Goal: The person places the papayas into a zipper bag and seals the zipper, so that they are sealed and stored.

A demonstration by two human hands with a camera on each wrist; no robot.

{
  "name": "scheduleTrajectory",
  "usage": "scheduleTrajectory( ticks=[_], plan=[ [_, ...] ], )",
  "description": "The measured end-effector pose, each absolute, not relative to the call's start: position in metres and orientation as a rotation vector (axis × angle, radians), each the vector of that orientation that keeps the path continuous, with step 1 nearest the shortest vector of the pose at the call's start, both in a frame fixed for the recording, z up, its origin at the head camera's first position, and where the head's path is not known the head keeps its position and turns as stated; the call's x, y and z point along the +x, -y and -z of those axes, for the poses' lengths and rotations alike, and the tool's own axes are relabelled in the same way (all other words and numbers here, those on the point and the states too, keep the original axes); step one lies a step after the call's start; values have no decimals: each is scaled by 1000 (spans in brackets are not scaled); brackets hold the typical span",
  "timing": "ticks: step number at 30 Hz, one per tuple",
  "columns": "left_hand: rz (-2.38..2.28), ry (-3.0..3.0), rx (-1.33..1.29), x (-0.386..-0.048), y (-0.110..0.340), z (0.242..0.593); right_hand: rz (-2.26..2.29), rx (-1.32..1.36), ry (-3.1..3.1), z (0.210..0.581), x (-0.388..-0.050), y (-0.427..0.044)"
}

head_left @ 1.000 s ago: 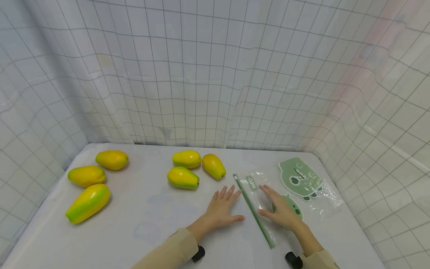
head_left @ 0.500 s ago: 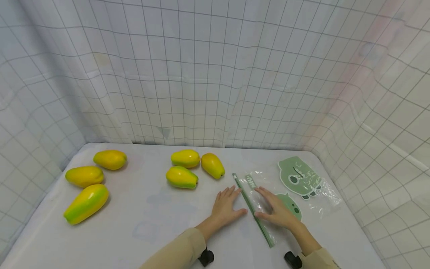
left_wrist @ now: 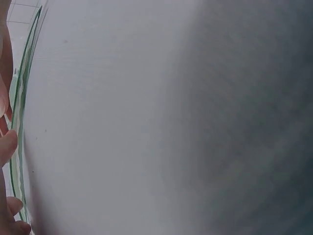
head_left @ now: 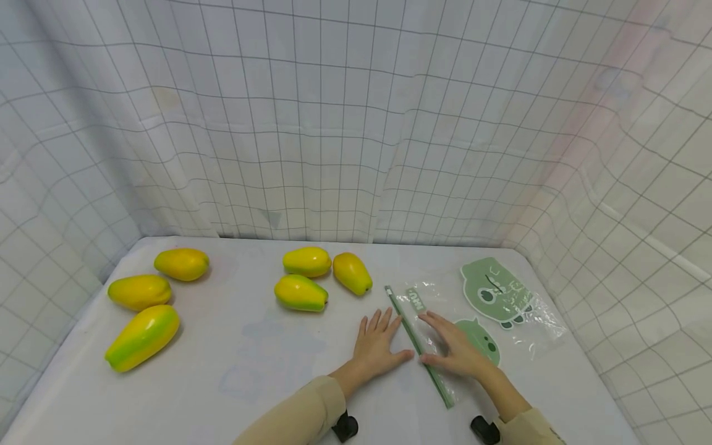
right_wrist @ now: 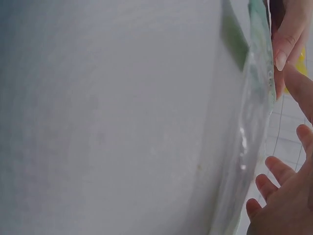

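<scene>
A clear plastic zip bag (head_left: pixel 442 293) with green cartoon animal prints lies flat on the right of the table. Its green zip strip (head_left: pixel 410 334) runs slantwise along the left side. My left hand (head_left: pixel 377 347) is spread palm down just left of that strip, index fingertip at its edge. Over the bag, my right hand (head_left: pixel 458 351) has its fingers loosely extended and its thumb by the strip. The thumbs almost meet. In the left wrist view, fingertips (left_wrist: pixel 7 147) appear at the green strip (left_wrist: pixel 19 98). Neither hand visibly grips anything; the right hand hides part of the print.
Several yellow-green papayas lie in two groups: one (head_left: pixel 141 337) heads the left group, another (head_left: pixel 302 293) the group at middle back. A white cloth covers the table (head_left: pixel 233 346). Grid-patterned curtains (head_left: pixel 334 123) stand behind and at both sides.
My left hand has slid right, up to the zip strip. My right hand has shifted slightly left, bringing its thumb to the strip. The bag and papayas stay in place.
</scene>
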State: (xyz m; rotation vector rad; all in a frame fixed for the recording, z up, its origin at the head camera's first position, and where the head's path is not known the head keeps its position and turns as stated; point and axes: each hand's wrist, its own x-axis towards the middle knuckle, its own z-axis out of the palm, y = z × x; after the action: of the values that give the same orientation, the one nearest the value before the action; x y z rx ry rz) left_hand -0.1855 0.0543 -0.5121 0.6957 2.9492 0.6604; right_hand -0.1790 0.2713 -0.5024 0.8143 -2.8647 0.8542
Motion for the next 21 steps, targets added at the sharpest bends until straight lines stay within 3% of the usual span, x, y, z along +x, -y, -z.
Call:
scheduleTrajectory(
  ticks=[21],
  plan=[
    [-436,-2937,714,-182,-58,508,-789,847,2889,503,-177,-270]
  ],
)
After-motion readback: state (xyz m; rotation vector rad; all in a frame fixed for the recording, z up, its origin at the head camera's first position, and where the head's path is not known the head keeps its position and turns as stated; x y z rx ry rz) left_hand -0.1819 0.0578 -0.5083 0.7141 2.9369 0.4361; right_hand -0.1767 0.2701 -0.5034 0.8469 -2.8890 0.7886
